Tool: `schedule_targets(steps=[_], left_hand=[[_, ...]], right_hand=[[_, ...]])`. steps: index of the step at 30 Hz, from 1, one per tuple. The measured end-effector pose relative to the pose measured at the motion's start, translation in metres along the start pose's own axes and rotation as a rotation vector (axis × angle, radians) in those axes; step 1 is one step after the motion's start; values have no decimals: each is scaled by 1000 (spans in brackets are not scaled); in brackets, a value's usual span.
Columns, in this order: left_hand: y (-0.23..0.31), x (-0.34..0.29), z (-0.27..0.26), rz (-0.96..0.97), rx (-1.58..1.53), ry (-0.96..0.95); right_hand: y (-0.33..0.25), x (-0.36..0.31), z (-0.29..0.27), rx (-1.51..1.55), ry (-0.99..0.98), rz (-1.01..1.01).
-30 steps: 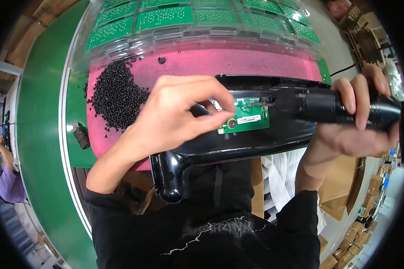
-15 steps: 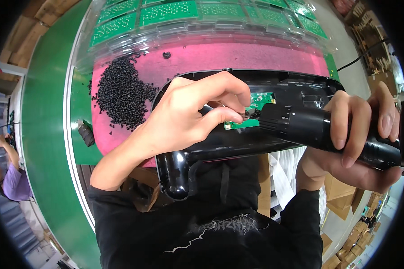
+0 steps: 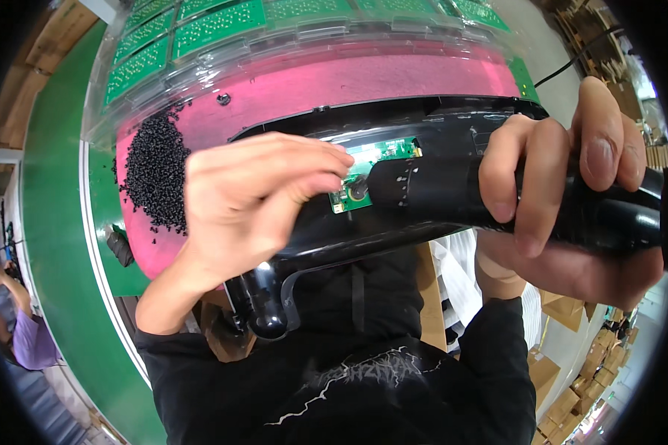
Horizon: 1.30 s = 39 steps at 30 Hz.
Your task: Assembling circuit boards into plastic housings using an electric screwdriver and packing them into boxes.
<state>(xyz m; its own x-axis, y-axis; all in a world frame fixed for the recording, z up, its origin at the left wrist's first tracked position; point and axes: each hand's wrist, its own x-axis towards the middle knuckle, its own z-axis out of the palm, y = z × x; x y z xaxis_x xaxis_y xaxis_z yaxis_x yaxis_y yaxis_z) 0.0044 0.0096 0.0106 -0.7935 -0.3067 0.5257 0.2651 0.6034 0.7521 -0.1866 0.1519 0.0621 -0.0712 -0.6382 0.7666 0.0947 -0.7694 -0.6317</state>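
Observation:
My right hand (image 3: 531, 174) is wrapped round a black electric screwdriver (image 3: 445, 189) with markings on its collar. The driver's front end points left, over a green circuit board (image 3: 395, 151). That board lies inside a long black plastic housing (image 3: 393, 236), which has a rounded handle-like end near my body. Left of the driver's tip is my left hand (image 3: 249, 200), slightly blurred, its thumb and fingers drawn together beside the board. Whatever it may pinch is hidden. A small dark round part (image 3: 358, 188) shows on the board at the tip.
A pile of small black screws (image 3: 156, 170) lies on the pink mat (image 3: 289, 85) at left. Clear plastic trays of green circuit boards (image 3: 219, 30) stand at the far side. A dark wrapped lump (image 3: 119, 246) sits on the green table. Another person (image 3: 33, 337) is at far left.
My left hand has drawn back leftward from the driver's tip, uncovering more of the board. The screwdriver now reaches over the board, its tip on the dark round part. The whole view has shifted somewhat.

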Motion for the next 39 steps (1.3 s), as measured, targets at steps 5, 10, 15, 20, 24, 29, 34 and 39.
schedule_targets(steps=[5, 10, 15, 20, 24, 29, 34, 39], left_hand=[[-5, 3, 3, -96, 85, 53], [-13, -2, 8, -12, 170, -166], [-14, -3, 11, -15, 288, -294], [-16, -6, 9, -38, 320, -316], [-16, -2, 10, -51, 290, -326], [-16, -4, 8, -131, 279, -322], [-8, -2, 6, -243, 290, -381], [-8, -4, 6, -256, 273, -375]], right_hand=[[-2, 0, -7, -83, -1, 58], [6, -7, -26, -116, 106, 120], [13, -9, -38, -131, 130, 145], [18, -8, -35, -154, 179, 169], [13, -1, -39, -130, 126, 217], [22, 3, -49, -54, -34, 262], [29, 1, -44, -73, 58, 278], [36, -1, -32, -93, 144, 274]])
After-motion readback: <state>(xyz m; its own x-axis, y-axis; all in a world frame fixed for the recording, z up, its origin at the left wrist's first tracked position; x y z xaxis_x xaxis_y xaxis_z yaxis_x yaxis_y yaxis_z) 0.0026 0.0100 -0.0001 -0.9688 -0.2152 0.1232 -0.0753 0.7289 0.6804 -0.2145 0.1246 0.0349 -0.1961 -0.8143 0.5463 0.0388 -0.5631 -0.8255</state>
